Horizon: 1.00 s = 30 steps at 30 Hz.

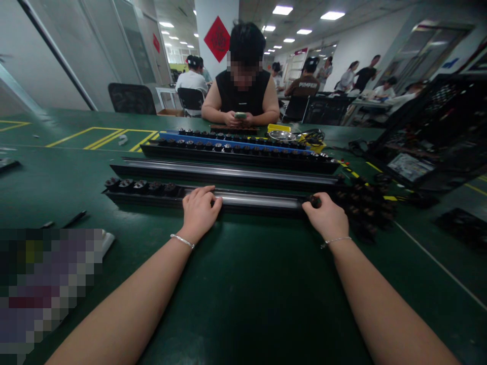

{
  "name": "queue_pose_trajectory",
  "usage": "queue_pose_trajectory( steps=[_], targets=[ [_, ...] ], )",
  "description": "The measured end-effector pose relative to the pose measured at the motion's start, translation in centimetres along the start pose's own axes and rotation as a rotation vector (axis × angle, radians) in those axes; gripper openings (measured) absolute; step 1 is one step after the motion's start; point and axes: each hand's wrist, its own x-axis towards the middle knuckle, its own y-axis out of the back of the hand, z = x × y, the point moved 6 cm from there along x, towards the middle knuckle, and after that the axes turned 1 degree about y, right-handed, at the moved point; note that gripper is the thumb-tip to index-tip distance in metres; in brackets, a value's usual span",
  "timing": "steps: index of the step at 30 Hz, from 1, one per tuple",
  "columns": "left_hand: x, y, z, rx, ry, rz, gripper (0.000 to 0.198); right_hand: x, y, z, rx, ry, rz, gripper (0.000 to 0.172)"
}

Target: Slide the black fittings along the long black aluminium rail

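A long black channel rail (262,201) lies across the table in front of me, its inside shiny and grey. Several dark round parts (140,186) sit in a row in its left end. My left hand (201,210) is wrapped over the rail near the middle, just right of that row. At the rail's right end, my right hand (327,215) pinches a small dark round part (315,201) between thumb and fingers. A heap of similar dark parts (371,205) lies right beside that hand. Whether the pinched part touches the rail I cannot tell.
Behind lie another black rail (228,171) and a rail filled with round parts (239,151), plus a blue strip (266,143). A metal dish (281,136) stands farther back. Black equipment (422,132) rises at right. A person (243,96) sits opposite, holding a phone.
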Motion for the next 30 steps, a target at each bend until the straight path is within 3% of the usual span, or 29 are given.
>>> queue_pose_trajectory(
  steps=[30],
  targets=[
    [0.1,-0.2,-0.2,-0.007,0.003,0.017,0.027,0.7,0.3,1.2,-0.034,-0.075,-0.063,0.044]
  ],
)
